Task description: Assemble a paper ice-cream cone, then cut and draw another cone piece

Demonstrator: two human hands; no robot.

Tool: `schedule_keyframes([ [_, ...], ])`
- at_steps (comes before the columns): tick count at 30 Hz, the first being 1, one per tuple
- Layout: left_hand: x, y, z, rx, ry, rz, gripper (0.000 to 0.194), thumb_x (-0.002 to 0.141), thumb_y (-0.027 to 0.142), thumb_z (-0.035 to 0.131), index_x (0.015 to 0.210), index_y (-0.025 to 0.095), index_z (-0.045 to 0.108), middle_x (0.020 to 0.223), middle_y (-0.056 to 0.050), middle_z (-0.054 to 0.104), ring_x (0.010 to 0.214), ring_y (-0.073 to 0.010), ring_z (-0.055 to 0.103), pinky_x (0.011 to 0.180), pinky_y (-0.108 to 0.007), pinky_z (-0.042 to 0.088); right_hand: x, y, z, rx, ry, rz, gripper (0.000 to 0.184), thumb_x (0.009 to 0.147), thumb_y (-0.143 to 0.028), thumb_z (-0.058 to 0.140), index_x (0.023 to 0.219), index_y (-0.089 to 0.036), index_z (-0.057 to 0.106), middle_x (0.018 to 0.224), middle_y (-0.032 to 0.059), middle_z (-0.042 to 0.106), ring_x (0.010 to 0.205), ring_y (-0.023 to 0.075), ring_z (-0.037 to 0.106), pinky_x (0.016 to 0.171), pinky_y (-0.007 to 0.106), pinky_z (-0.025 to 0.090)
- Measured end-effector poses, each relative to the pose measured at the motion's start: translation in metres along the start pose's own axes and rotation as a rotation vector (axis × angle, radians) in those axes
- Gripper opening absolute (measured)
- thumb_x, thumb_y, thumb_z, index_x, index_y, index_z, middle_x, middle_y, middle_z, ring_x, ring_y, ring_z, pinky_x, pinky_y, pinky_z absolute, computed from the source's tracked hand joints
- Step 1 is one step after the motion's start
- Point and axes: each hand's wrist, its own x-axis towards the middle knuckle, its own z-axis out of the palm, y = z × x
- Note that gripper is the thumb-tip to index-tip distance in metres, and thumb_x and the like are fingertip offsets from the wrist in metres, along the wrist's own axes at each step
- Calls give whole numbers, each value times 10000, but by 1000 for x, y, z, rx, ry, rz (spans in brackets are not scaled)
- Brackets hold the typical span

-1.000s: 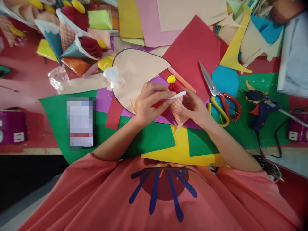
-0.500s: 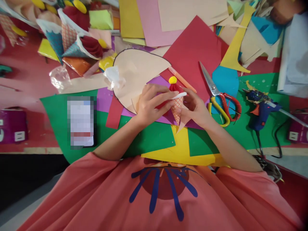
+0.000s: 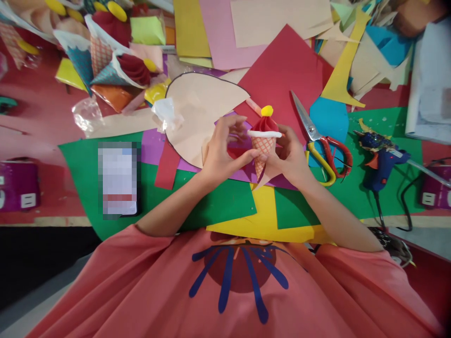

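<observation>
A small paper ice-cream cone [image 3: 262,150], checked tan with a white rim, red folded top and a yellow ball, stands upright over the coloured sheets. My right hand [image 3: 291,157] is closed round the cone from the right. My left hand [image 3: 221,152] is at its left side, thumb touching the cone, the other fingers lifted and spread above it.
Scissors [image 3: 319,141] with red and yellow handles lie just right of my hands, a blue glue gun [image 3: 382,155] with its cord further right. A beige cut-out [image 3: 200,105] lies behind, finished paper cones [image 3: 105,61] at the back left, a phone [image 3: 119,180] at the left.
The cone has been lifted and turned upright, so its rim and yellow ball now face up. My left fingers have come off the white rim and spread.
</observation>
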Motion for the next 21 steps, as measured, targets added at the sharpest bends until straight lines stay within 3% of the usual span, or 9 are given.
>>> schedule_keyframes([
  [3, -2, -6, 4, -104, -53, -132, 558, 810, 525, 664, 1265, 327, 408, 1116, -49, 561, 887, -136, 633, 696, -243, 567, -2, -2, -1, -56, -12, -43, 688, 657, -464, 795, 1230, -286, 458, 1340, 75, 539, 1216, 246, 568, 989, 438, 538],
  [6, -1, -16, 4, -201, -56, -154, 617, 784, 539, 687, 1280, 340, 379, 1199, -66, 524, 935, -152, 637, 712, -254, 564, -4, -3, -3, -107, -73, -99, 735, 695, -391, 786, 1333, -301, 434, 1386, 51, 514, 1294, 252, 506, 1026, 425, 524],
  [9, 4, -21, 2, -274, -65, -167, 620, 779, 529, 700, 1279, 334, 389, 1230, -60, 521, 1077, -195, 605, 836, -302, 546, -5, -2, -4, -137, -112, -132, 695, 791, -360, 702, 1410, -314, 388, 1414, 29, 507, 1229, 244, 563, 977, 409, 561],
  [12, 8, -21, -1, -413, -7, -263, 536, 778, 475, 713, 1219, 316, 452, 1250, -38, 524, 1208, -228, 532, 926, -328, 507, -4, -2, -6, -142, -122, -117, 619, 856, -379, 617, 1421, -358, 366, 1476, 11, 462, 1127, 227, 631, 903, 403, 599],
  [15, 11, -17, -3, -526, 72, -352, 476, 771, 463, 707, 1156, 277, 499, 1237, -37, 536, 1270, -256, 487, 981, -352, 475, 1, -1, -11, -184, -19, -169, 519, 876, -402, 584, 1366, -359, 419, 1422, 11, 522, 1169, 241, 613, 931, 442, 583],
  [18, 15, -11, -5, -656, 43, -500, 425, 815, 450, 635, 1153, 227, 505, 1148, -46, 580, 1232, -275, 536, 952, -378, 495, 8, -2, -22, -292, 118, -248, 450, 900, -414, 546, 1337, -356, 453, 1374, 6, 561, 1258, 251, 556, 1046, 495, 494],
  [21, 16, -3, -5, -798, -13, -628, 400, 810, 437, 614, 1120, 200, 531, 1017, -35, 625, 1116, -254, 624, 829, -326, 546, 12, -5, -31, -425, 172, -303, 370, 920, -413, 514, 1284, -351, 534, 1388, -5, 548, 1358, 255, 455, 1154, 536, 353],
])
